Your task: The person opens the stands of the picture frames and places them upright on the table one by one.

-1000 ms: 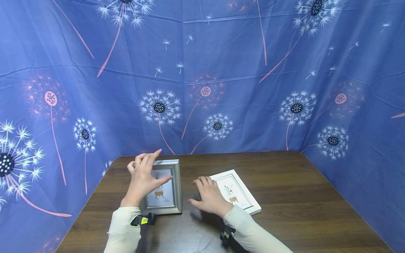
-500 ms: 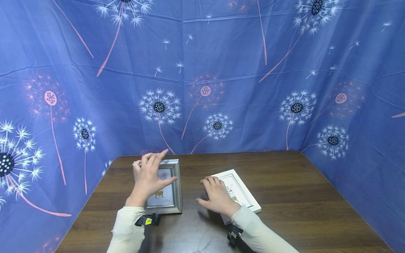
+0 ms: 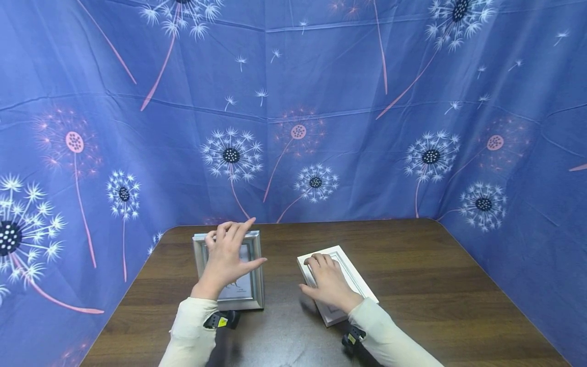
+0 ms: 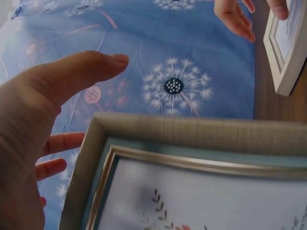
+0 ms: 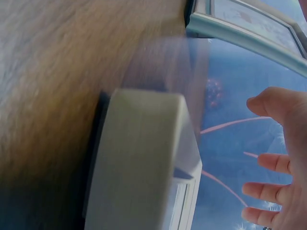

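Note:
A silver picture frame [image 3: 245, 288] with a plant print stands at the left of the table. My left hand [image 3: 228, 262] is in front of it in the head view, thumb spread wide from the fingers, holding nothing. In the left wrist view the thumb and fingertips lie beyond the frame's silver border [image 4: 201, 132]. A white picture frame [image 3: 350, 275] sits turned at an angle to the right. Over its face hovers my right hand [image 3: 331, 285], fingers loosely bent and apart from the thumb. The right wrist view shows the white frame's thick edge [image 5: 139, 153] beside the hand [image 5: 288, 158].
Both frames are on a brown wooden table [image 3: 426, 306]. A blue cloth [image 3: 367, 127] printed with dandelions hangs behind and at both sides. Dark straps with small cameras [image 3: 222, 319] sit on the wrists, over pale sleeves [image 3: 394, 336].
Both hands have drifted to the right, the left across the silver frame and the right further over the white frame. The frames have stayed where they were.

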Demonstrator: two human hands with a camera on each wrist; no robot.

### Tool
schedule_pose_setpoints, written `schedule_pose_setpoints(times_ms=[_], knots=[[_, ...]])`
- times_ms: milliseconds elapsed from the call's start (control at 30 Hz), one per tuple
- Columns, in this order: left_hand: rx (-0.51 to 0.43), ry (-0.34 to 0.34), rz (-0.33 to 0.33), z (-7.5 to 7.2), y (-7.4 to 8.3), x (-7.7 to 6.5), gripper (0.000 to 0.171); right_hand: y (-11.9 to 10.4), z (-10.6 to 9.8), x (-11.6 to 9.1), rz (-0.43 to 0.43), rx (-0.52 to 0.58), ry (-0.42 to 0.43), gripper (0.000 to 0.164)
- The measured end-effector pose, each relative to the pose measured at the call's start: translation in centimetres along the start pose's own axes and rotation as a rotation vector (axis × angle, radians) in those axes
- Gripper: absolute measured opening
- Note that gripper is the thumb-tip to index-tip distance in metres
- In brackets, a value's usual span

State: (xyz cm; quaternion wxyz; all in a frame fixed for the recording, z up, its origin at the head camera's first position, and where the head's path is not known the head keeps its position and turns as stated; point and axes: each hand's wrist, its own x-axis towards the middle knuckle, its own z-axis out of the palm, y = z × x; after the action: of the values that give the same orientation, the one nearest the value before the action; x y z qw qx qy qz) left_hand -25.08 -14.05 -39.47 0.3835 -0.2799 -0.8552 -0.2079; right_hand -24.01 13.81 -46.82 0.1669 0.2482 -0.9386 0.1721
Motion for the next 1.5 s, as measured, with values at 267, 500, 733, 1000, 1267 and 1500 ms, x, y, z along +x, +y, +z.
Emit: schedule_pose_setpoints(times_ms=[267, 500, 733, 1000, 1267, 1500], knots=[[0.055, -0.051, 0.013, -0.1, 1.9, 0.6, 0.097, 1.0, -0.4, -0.4, 0.002, -0.035, 0.047, 0.051], [0.075, -0.086, 0.043, 0.5, 3.0, 0.8, 0.097, 2.1, -0.7, -0.7, 0.001, -0.064, 0.073, 0.048], [0.060, -0.108, 0.054, 1.2, 3.9, 1.0, 0.095, 3.2, -1.2, -0.9, 0.019, -0.074, 0.072, 0.049], [0.053, -0.149, 0.055, 1.9, 4.9, 1.4, 0.091, 4.4, -2.0, -1.0, 0.045, -0.072, 0.084, 0.050], [0.061, -0.194, 0.062, 2.7, 5.9, 1.7, 0.090, 5.2, -2.5, -1.2, 0.083, -0.060, 0.076, 0.047], [0.049, -0.214, 0.083, 3.6, 6.8, 1.9, 0.090, 6.0, -3.1, -1.3, 0.102, -0.068, 0.078, 0.047]])
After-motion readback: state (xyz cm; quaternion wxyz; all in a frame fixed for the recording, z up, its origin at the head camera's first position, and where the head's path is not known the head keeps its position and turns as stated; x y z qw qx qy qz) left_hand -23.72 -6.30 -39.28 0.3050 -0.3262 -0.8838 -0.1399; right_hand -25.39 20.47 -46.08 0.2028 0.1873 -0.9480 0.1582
